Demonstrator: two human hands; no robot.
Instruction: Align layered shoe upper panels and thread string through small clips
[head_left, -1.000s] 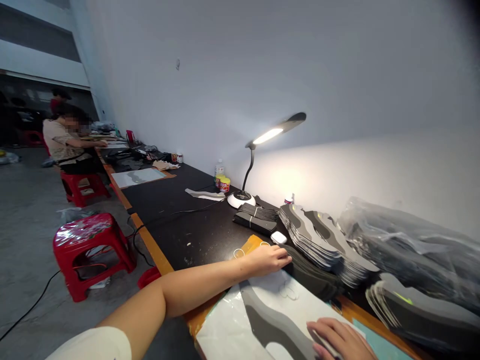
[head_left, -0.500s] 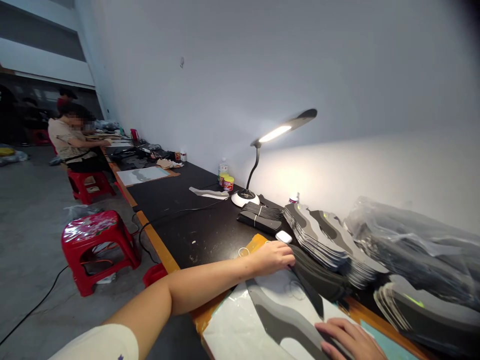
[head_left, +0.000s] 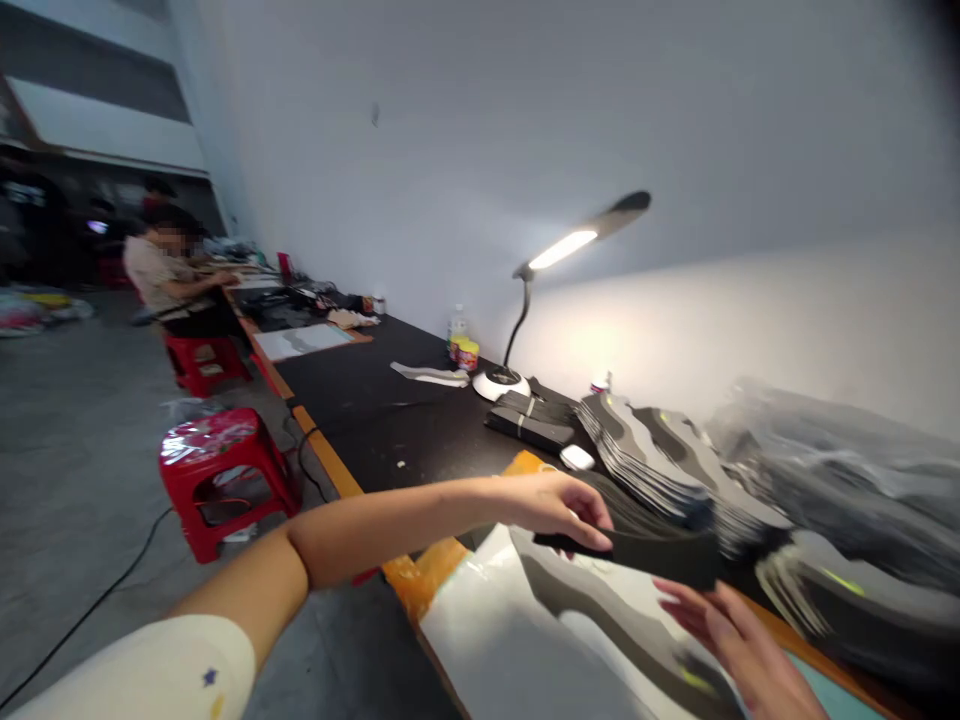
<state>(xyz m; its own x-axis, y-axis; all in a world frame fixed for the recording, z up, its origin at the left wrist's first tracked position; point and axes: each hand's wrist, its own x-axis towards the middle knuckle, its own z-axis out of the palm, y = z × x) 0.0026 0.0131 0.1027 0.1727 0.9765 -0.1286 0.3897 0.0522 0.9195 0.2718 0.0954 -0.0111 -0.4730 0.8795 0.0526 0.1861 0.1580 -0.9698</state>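
Note:
My left hand [head_left: 564,512] is closed on one end of a dark, curved strip of flat material [head_left: 660,556], held above the white board [head_left: 487,630]. Close to the strip's other end is my right hand [head_left: 739,640], its fingers stretched out and slightly blurred; whether it touches the strip is unclear. On the board below lies a wavy grey shoe-upper-like piece [head_left: 600,612] with a yellow-green mark near its lower end. Just behind the strip, a pile of dark curved pieces [head_left: 615,500] is partly covered by my left hand.
Stacks of grey wavy pieces [head_left: 645,465] and a banded dark bundle [head_left: 529,420] line the wall side, near a lit desk lamp [head_left: 502,384]. Clear plastic bags [head_left: 832,450] are at right. A red stool [head_left: 217,460] stands left; a person [head_left: 169,265] sits farther along.
The dark strip has come up off the board in my left hand. My right hand has lifted from the board, fingers outstretched. The view has shifted slightly.

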